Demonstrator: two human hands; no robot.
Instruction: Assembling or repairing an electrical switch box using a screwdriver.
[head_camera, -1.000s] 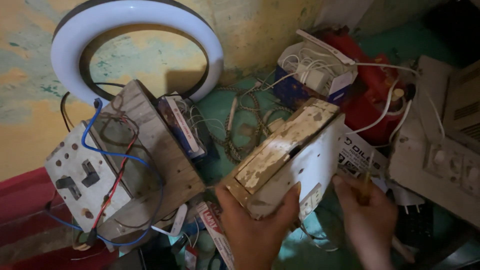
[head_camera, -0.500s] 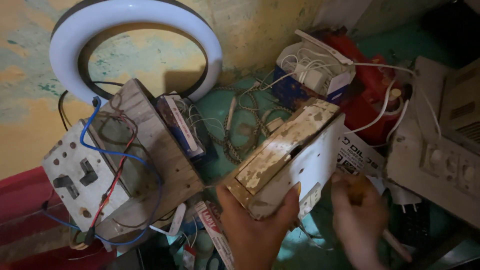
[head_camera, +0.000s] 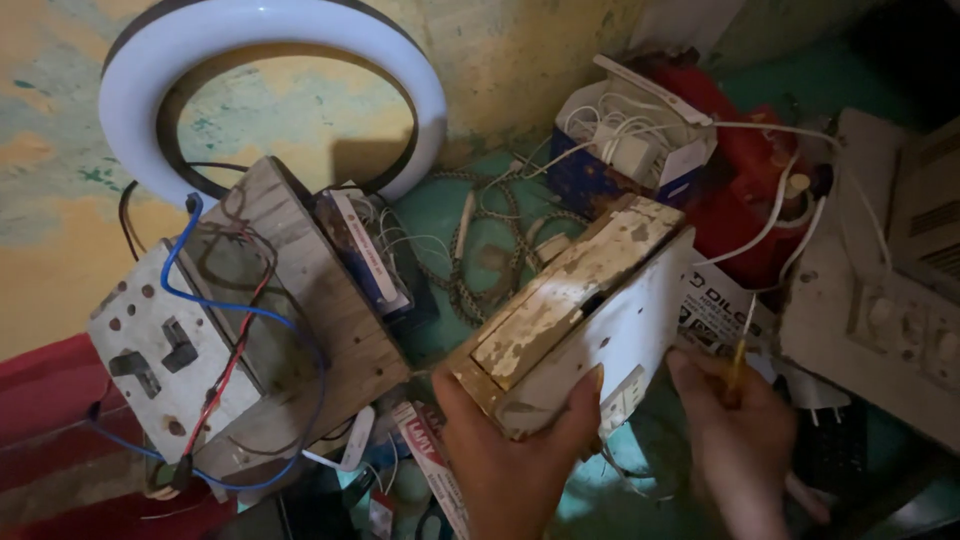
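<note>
Hands meet at the lower middle of the frame around a worn wooden switchboard box (head_camera: 575, 315): the left hand (head_camera: 515, 455) clasps its lower corner from beneath, thumb wrapped up over the white faceplate, tilting the box so that the plate faces the right hand (head_camera: 735, 440). That hand is closed around a thin yellow-handled tool (head_camera: 737, 365), likely a screwdriver, its tip hidden close against the plate's edge; the tilt seems meant to give the tool a clear line to the plate. At left of the frame a second wooden board with a socket plate (head_camera: 165, 355) lies propped, blue and red wires (head_camera: 235, 320) looping over it. Behind, at upper left, a white ring light (head_camera: 270, 60) leans on the wall. An open box of white cables (head_camera: 630, 140) sits at upper right, beside a grey switch panel (head_camera: 890, 330).
</note>
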